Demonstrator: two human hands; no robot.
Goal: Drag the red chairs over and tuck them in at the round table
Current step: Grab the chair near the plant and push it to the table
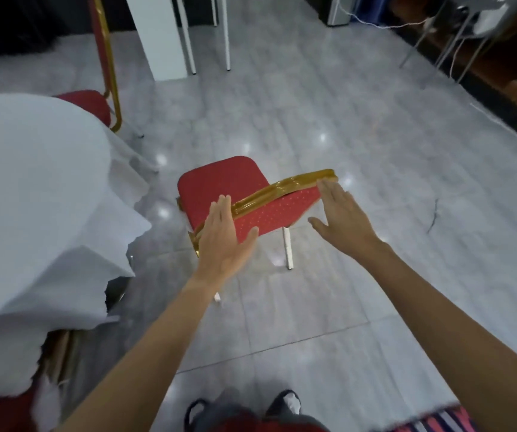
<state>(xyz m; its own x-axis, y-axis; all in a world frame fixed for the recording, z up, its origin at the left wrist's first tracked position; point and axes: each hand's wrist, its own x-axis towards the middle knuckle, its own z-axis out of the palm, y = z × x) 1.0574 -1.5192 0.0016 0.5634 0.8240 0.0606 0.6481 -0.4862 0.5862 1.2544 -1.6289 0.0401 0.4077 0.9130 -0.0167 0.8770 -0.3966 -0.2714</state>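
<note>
Two red chairs show up clearly. One red chair [219, 185] sits out on the grey tiled floor [344, 291] right in front of the person, its gold-trimmed backrest [269, 207] nearest the camera and its seat pointing away. It's near the bench [32, 182] on the left but not tucked in. The second chair [98, 88] is at the far side of the bench, seat partly hidden under the white cloth [64, 275], top of its back cut off by the frame.

Two hands, both flat and spread wide, gripping nothing. The left hand [226, 241] is against the left end of the backrest, thumb over the red padding. The right hand [341, 216] is at the right end, fingertips up by the gold corner; can't tell if it's actually touching.

There's some red at the bottom left corner under the cloth, maybe a third chair, too cut off to say. Two dark shoes [282, 403] peek in at the bottom edge.
</note>
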